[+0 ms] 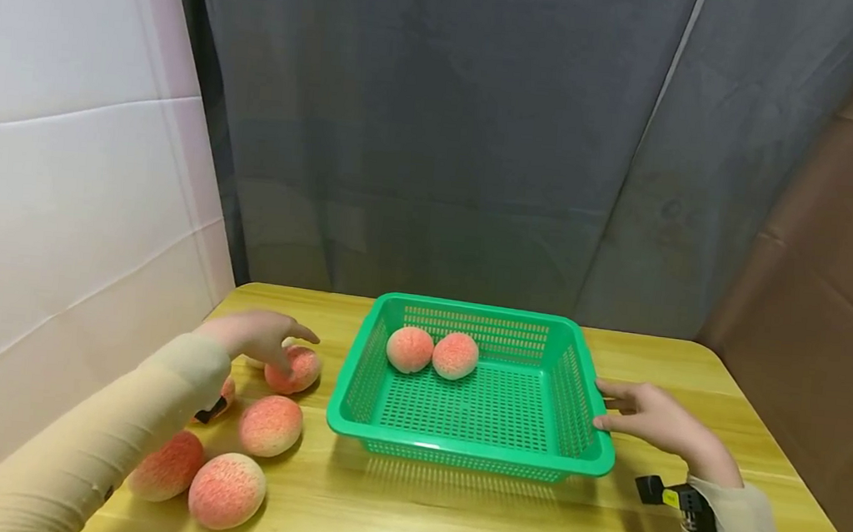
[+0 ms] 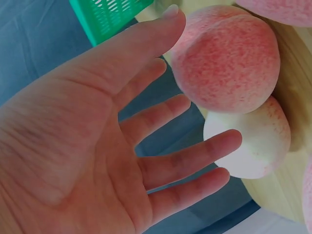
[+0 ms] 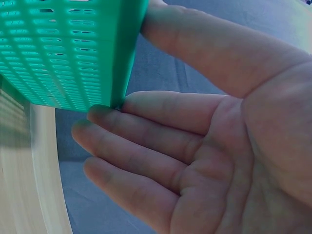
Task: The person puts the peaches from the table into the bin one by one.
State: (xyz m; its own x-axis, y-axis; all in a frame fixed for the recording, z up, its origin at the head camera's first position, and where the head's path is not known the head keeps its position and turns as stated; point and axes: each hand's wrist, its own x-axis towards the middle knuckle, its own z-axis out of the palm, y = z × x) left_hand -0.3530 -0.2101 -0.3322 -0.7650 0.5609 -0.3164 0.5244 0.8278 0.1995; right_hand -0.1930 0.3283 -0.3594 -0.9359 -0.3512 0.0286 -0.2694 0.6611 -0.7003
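My left hand (image 1: 259, 336) hovers at a pink peach (image 1: 294, 370) left of the basket, fingers spread and slightly bent. In the left wrist view the palm is bare, with the thumb tip beside that peach (image 2: 229, 61) and a paler peach (image 2: 253, 136) behind the fingers. My right hand (image 1: 651, 416) touches the right rim of a green plastic basket (image 1: 457, 456) with its thumb and fingertips. Those fingers (image 3: 170, 109) look fairly straight in the right wrist view, at the outer edge of the rim. Two peaches (image 1: 455, 356) lie against each other inside the basket, toward its back left.
Nearer on the wooden table (image 1: 467, 520) lie more peaches, among them one in the middle (image 1: 271, 426), one in front (image 1: 227, 491) and one partly behind the left sleeve (image 1: 168, 467). A grey curtain (image 1: 437, 133) hangs behind the table's far edge.
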